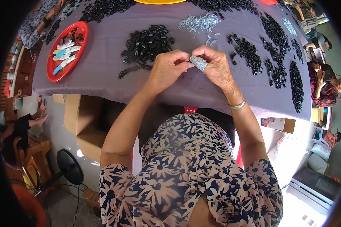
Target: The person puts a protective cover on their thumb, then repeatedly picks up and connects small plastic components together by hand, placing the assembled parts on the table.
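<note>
My left hand (169, 69) and my right hand (215, 67) meet fingertip to fingertip above the near part of the table. Both are pinched closed. What sits between the fingers is too small and hidden to make out. A grey, rough-looking wrap (199, 63) covers a digit of my right hand. Just beyond my left hand lies a heap of small black glossy parts (147, 43). Slim silvery pins (199, 23) are scattered beyond my right hand. To its right spreads another group of black parts (247, 53).
A red tray (50, 72) at the left holds several light-handled tools with blue parts. More black pieces (296, 87) line the table's right side, and others lie along the back. Part of a yellow container (161, 1) shows at the far edge. Other people sit around the table.
</note>
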The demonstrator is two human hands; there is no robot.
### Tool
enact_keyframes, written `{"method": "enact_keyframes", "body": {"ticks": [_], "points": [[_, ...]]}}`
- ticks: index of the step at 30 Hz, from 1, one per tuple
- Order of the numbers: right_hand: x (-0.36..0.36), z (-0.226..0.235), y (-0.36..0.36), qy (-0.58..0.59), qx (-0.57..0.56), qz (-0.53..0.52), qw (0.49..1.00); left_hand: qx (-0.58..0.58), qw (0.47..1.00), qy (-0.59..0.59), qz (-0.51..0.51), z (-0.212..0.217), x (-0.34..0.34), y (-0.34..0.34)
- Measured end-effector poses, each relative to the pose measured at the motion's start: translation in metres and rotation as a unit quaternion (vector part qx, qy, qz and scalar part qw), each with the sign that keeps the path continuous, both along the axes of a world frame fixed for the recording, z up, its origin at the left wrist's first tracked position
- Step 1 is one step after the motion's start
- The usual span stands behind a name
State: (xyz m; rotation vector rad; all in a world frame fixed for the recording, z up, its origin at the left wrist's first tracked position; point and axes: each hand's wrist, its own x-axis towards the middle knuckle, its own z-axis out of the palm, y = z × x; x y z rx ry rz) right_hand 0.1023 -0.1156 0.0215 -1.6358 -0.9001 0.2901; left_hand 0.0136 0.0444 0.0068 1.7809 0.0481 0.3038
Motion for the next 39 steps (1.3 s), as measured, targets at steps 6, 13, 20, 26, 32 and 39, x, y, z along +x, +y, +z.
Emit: {"method": "enact_keyframes", "body": {"ticks": [6, 13, 20, 26, 32, 39], "points": [[-0.010, -0.005, 0.006, 0.000, 0.033, -0.025, 0.999, -0.043, 0.999, -0.021, 0.003, 0.000, 0.002, -0.005], [-0.010, 0.002, -0.001, 0.030, -0.029, -0.035, 0.999, -0.024, 1.000, -0.018, 0.003, -0.001, 0.001, -0.002], [0.032, 0.014, -0.090, -0.130, -0.103, -0.221, 0.961, -0.018, 0.999, -0.017, -0.020, 0.002, 0.001, -0.003], [0.045, 0.016, -0.121, -0.201, -0.200, -0.221, 0.933, 0.003, 0.999, -0.020, -0.028, 0.002, 0.000, -0.002], [0.028, 0.007, -0.097, -0.294, -0.223, -0.223, 0.902, -0.001, 0.999, -0.038, -0.013, 0.000, 0.001, -0.003], [0.023, 0.013, -0.093, -0.233, -0.165, -0.185, 0.940, -0.004, 0.998, -0.063, -0.017, -0.002, 0.003, -0.004]]}}
